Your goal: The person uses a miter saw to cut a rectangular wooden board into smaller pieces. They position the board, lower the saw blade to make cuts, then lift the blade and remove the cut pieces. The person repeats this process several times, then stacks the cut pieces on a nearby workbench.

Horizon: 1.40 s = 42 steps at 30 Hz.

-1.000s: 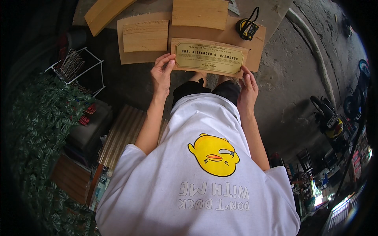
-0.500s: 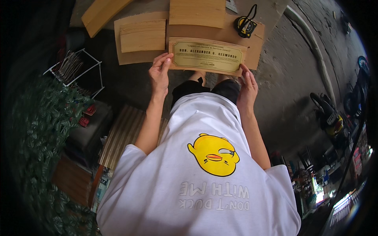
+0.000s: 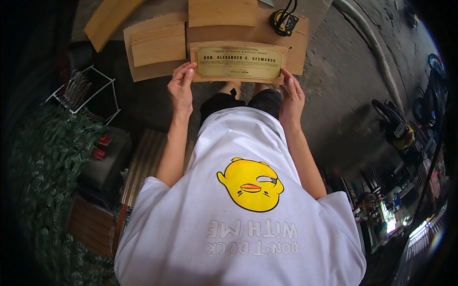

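A gold-coloured engraved plate (image 3: pixel 238 63) lies on a narrow light wooden board (image 3: pixel 239 80), the two making a plaque. My left hand (image 3: pixel 181 90) pinches the board's left end, thumb toward me. At the opposite end my right hand (image 3: pixel 292 95) grips the lower right corner, its fingers partly tucked behind. The plaque is at the near edge of a brown cardboard sheet (image 3: pixel 298 52); I cannot tell whether it rests on the sheet or is lifted. A black and yellow tape measure (image 3: pixel 284 23) sits beyond its right end.
Wooden boards lie around the cardboard: one left (image 3: pixel 158 44), one behind the plaque (image 3: pixel 222 12), a longer one far left (image 3: pixel 112 19). A white wire rack (image 3: pixel 90 88) and leafy greenery (image 3: pixel 43 186) stand at left. A pale hose-like strip (image 3: pixel 377 52) crosses the floor at right.
The whole scene has shifted left and slightly up in view, with a slight turn. Both hands keep their hold on the plaque.
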Tool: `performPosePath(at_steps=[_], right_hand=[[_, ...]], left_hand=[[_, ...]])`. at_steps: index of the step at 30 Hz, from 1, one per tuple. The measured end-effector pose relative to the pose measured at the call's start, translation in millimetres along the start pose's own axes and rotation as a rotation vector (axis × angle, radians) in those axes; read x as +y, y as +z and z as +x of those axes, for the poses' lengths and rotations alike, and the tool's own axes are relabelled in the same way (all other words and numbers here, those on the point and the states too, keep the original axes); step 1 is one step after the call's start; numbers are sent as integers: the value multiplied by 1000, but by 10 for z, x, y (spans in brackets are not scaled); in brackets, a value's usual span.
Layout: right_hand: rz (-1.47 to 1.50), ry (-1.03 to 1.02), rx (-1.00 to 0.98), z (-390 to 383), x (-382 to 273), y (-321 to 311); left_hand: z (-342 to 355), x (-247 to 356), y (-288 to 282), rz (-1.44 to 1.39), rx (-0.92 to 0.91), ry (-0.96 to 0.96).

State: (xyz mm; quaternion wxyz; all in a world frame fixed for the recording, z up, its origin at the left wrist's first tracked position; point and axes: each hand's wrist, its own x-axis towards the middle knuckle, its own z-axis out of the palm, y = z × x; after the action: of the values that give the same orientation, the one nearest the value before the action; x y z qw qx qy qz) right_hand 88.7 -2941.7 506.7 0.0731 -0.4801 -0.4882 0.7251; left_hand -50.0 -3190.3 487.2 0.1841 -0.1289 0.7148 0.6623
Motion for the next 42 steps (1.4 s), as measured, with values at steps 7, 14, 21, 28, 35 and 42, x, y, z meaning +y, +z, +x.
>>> performPosePath(at_steps=[7, 14, 21, 28, 35, 42], right_hand=[[-13, 23, -2, -35, -55, 25], [-16, 5, -18, -22, -32, 14], [-37, 25, -13, -40, -89, 35], [-16, 14, -15, -30, -69, 16], [-11, -27, -4, -12, -25, 4], [-35, -3, -26, -9, -42, -23]], left_hand=[[0, -14, 3, -17, -2, 20], [-1, -6, -10, -42, -3, 20], [11, -26, -20, -39, -17, 12], [5, -7, -6, -27, -5, 17], [7, 8, 3, -19, 0, 24], [2, -27, -23, -6, -18, 12]])
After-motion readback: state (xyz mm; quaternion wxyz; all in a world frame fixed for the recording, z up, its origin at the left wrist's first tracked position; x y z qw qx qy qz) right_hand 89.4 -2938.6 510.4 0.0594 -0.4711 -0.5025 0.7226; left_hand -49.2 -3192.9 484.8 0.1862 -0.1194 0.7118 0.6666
